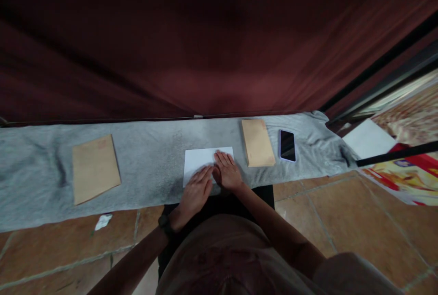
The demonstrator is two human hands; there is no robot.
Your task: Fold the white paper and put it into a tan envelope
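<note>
Along the near edge of a grey cloth [150, 158], white paper [196, 159] lies beneath the left hand [195, 192] and right hand [228, 172], both laid open, pinching nothing. Light, likely thin and easily creased, it best lifts by its exposed far-left corner.

a dull grey-brown shirt [236, 226] is covering the torso, a faint reddish print [232, 260] marking its front. a loose short sleeve [356, 270] is leaving the right forearm [277, 226] bare. dark trousers [265, 194] are showing below, and a dark watch [164, 224] is circling the left wrist [177, 218].
</note>
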